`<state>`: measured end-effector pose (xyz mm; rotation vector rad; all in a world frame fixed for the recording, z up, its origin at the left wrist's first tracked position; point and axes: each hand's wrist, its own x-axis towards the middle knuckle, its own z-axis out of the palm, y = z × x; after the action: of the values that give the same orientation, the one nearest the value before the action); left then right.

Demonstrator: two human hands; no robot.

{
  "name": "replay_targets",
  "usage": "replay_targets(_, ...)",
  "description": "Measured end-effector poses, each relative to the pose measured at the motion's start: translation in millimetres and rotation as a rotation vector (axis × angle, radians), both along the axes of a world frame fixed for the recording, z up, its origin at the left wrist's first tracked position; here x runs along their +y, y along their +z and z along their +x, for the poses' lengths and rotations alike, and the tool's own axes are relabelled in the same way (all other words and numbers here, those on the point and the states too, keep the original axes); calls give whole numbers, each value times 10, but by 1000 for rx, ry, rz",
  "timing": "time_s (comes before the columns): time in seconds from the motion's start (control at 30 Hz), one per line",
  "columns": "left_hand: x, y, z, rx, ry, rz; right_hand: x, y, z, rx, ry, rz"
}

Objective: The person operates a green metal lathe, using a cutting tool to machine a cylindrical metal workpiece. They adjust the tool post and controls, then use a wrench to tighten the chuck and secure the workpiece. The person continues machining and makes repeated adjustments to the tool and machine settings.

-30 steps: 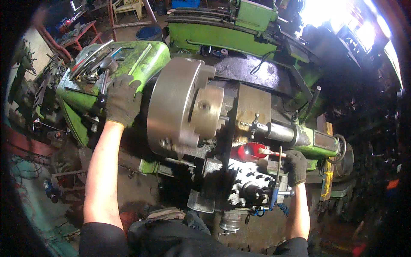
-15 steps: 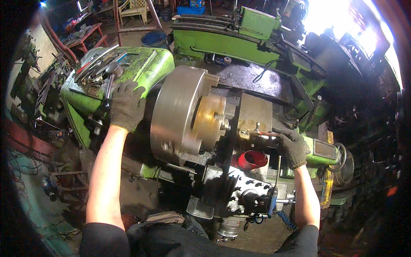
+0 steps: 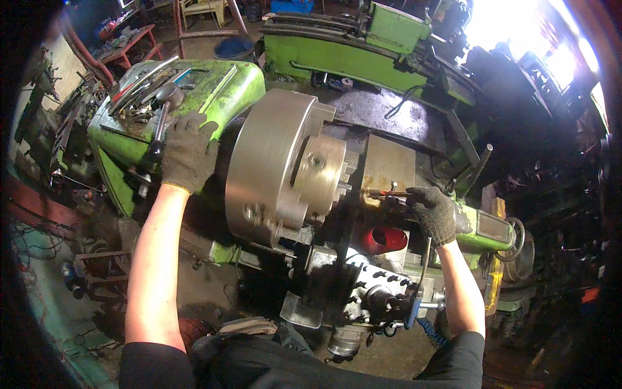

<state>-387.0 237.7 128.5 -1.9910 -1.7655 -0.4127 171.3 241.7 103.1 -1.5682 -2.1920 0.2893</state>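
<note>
My left hand point(image 3: 188, 152), in a dark work glove, lies against the front edge of the lathe's green headstock point(image 3: 227, 81). Its fingers look slightly apart, though the undersides are hidden. Just left of it is a ball-ended lever point(image 3: 163, 123) with a black knob. The large steel chuck point(image 3: 262, 168) holds a round, brassy-looking workpiece point(image 3: 321, 174) between its jaws. On the right, my gloved right hand point(image 3: 432, 214) is closed around a slim reddish tool point(image 3: 390, 193). The tool points left over a flat metal plate point(image 3: 390, 162). A red cup-like container point(image 3: 385, 240) stands below that hand.
The carriage point(image 3: 379, 295), with many bolts and an upright lever point(image 3: 424, 272), is nearest me. Hand tools point(image 3: 139, 97) lie on the headstock top. A handwheel point(image 3: 516, 238) is at the right. Behind stands another green machine point(image 3: 337, 61), and a blue bucket point(image 3: 233, 48).
My right hand and the slim tool have shifted left. The chuck has turned, and the workpiece looks less smeared than before. My left hand stays in about the same place.
</note>
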Motion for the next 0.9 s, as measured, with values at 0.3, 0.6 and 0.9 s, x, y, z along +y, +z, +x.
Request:
replay_targets(0.3,-1,-9,-11,-1,14,-21,-34,27,12,-32,-49,-37)
replay_targets(0.6,-2,27,2,-23,-13,-1,-29,35,65,-182,-26,21)
replay_targets(0.9,4,19,-17,-35,-27,18,-51,196,-117,-371,5,30)
